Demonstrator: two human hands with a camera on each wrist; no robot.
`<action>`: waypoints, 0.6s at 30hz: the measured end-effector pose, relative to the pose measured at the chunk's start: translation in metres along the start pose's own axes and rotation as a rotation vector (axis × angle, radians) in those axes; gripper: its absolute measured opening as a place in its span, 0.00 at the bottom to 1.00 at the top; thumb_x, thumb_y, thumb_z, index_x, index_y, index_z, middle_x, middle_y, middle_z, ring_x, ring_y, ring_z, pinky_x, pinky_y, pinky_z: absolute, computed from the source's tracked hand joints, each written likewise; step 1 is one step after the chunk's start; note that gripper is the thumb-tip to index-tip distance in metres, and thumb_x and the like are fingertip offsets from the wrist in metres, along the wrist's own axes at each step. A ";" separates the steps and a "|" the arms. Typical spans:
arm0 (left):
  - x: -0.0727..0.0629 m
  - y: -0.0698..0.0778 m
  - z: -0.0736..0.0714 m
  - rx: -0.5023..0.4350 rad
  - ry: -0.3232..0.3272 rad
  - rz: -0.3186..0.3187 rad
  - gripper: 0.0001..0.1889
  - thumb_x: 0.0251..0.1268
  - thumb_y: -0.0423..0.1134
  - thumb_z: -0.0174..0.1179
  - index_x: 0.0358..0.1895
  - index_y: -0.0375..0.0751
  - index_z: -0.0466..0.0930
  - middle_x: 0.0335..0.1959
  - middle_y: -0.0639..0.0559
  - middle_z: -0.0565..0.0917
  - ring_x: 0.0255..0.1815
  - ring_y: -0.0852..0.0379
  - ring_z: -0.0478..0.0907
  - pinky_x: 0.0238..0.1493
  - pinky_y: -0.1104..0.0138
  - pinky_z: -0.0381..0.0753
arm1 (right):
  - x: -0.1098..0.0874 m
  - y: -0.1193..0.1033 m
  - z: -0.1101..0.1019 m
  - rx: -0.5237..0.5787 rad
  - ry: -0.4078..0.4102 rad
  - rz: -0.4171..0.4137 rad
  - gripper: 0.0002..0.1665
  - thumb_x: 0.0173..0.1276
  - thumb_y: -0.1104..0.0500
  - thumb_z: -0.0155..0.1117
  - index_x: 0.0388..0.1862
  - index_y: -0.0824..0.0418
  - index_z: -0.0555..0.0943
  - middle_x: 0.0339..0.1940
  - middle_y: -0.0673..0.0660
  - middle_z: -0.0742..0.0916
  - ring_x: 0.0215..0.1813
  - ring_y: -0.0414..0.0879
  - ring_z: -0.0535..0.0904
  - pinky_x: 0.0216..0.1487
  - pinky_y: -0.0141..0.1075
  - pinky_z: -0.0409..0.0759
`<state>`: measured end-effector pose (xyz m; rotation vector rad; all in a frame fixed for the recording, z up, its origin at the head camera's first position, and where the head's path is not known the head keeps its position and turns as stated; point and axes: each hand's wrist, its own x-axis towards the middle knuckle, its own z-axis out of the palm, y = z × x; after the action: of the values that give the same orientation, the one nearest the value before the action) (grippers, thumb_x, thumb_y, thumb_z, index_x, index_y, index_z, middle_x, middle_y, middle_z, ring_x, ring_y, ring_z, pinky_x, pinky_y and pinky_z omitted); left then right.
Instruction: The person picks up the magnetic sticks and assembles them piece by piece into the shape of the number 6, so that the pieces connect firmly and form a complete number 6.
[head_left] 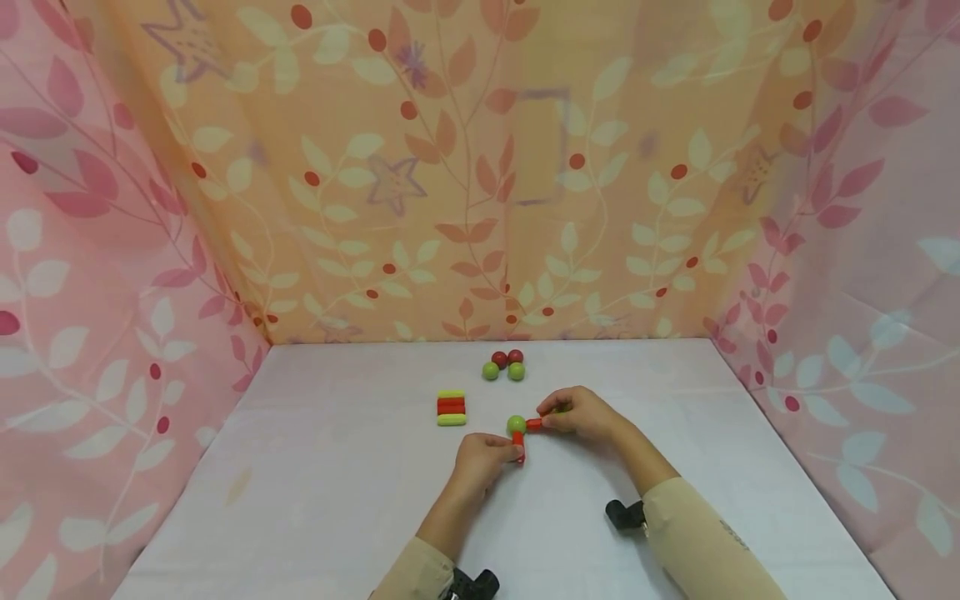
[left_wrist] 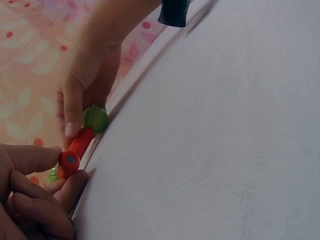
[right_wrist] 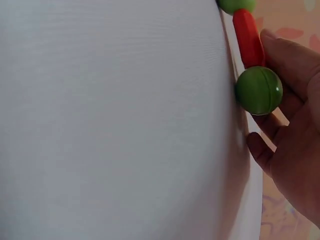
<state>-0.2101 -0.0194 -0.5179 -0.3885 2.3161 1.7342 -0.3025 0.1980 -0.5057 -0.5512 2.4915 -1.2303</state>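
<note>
In the head view, a green ball [head_left: 516,425] joins two red rods at a corner. My left hand [head_left: 483,461] pinches the near red rod [head_left: 519,440] between thumb and finger; its round end with a grey spot shows in the left wrist view. The other red rod [head_left: 534,425] runs right to my right hand [head_left: 579,414], whose thumb and fingers grip it. On that rod's outer end sits a second green ball [right_wrist: 259,90], close to the right palm. The right hand's fingers are partly hidden behind rod and ball in the right wrist view.
Left of the hands, a row of yellow-green and red rods [head_left: 452,408] lies side by side. Two dark red balls [head_left: 507,357] and two green balls [head_left: 503,372] sit together near the back of the white table [head_left: 322,467]. Patterned cloth [head_left: 480,208] encloses the back and sides.
</note>
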 end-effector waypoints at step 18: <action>0.000 -0.004 0.000 -0.036 -0.012 0.029 0.13 0.42 0.48 0.71 0.28 0.44 0.82 0.30 0.53 0.80 0.30 0.55 0.72 0.24 0.66 0.68 | 0.065 -0.028 -0.014 -0.074 0.259 -0.016 0.16 0.57 0.54 0.68 0.45 0.52 0.82 0.43 0.47 0.82 0.52 0.52 0.71 0.47 0.44 0.70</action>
<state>-0.2085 -0.0210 -0.5217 -0.3513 2.2958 1.7893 -0.3598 0.1617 -0.4818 -0.4557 2.7612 -1.2931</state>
